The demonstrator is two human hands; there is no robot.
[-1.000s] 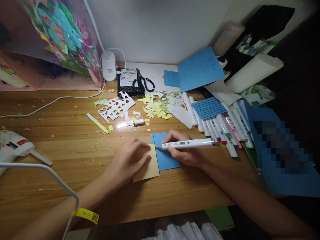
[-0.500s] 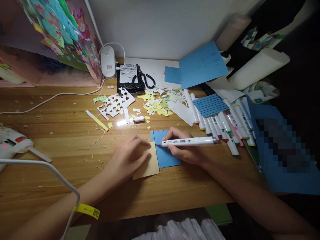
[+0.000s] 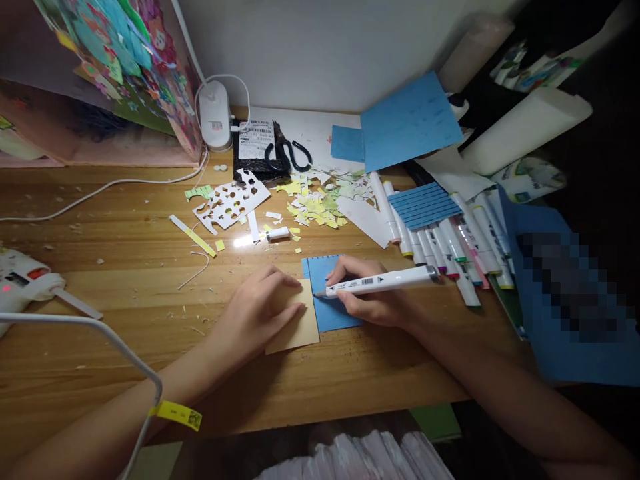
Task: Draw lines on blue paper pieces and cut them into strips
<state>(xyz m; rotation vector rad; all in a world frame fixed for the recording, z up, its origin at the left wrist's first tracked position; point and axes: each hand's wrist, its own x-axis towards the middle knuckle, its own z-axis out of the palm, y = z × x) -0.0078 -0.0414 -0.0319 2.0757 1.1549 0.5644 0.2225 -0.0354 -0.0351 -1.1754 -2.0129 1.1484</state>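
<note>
The white cylindrical marker [image 3: 380, 283], pinched in the right hand [image 3: 373, 297], had slid down along the rectangular tan card [image 3: 298, 327]. The left hand [image 3: 260, 301], grasping nothing, pressed it over the blue paper card [image 3: 331, 315]; yellow-green paper scraps [image 3: 317, 212] lay beyond.

The card [image 3: 306, 327] overlaps the sheet [image 3: 336, 316] before paper scraps [image 3: 316, 212].
</note>
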